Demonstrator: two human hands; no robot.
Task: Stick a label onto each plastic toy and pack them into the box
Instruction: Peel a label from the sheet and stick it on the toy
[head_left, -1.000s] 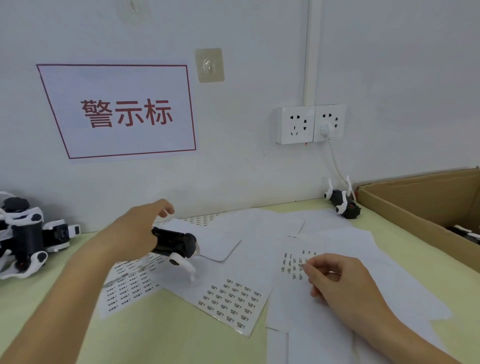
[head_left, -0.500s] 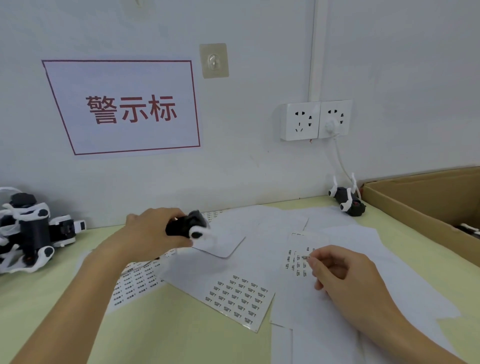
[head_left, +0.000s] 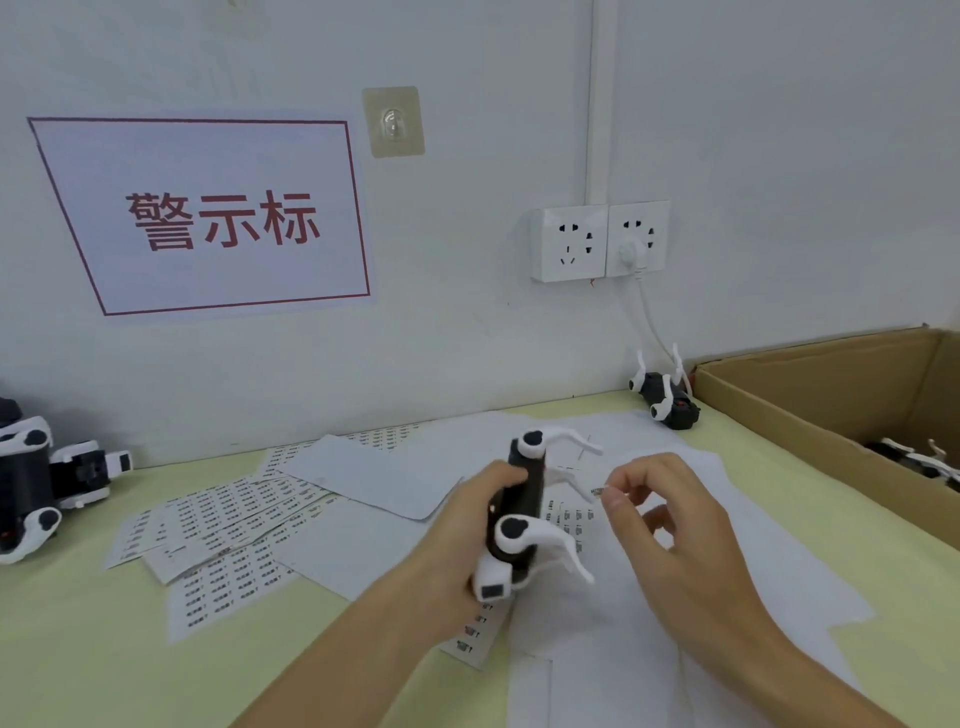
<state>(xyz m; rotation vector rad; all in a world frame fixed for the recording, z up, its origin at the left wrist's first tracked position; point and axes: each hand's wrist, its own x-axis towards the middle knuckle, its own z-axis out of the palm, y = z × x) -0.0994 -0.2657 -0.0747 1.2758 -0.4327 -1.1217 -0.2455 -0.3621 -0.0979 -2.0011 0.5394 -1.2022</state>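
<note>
Frame centre: toy (head_left: 514, 525) gripped upright in left hand (head_left: 467, 551) above surface (head_left: 78, 649); label (head_left: 597, 491) pinched by right hand (head_left: 670, 535), just beside it. Best pressed flat onto the dark body, clear of white legs.

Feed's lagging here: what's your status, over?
Left hand grips black-and-white toy. Right hand pinches small label beside it, not yet stuck. Nothing between them.
</note>
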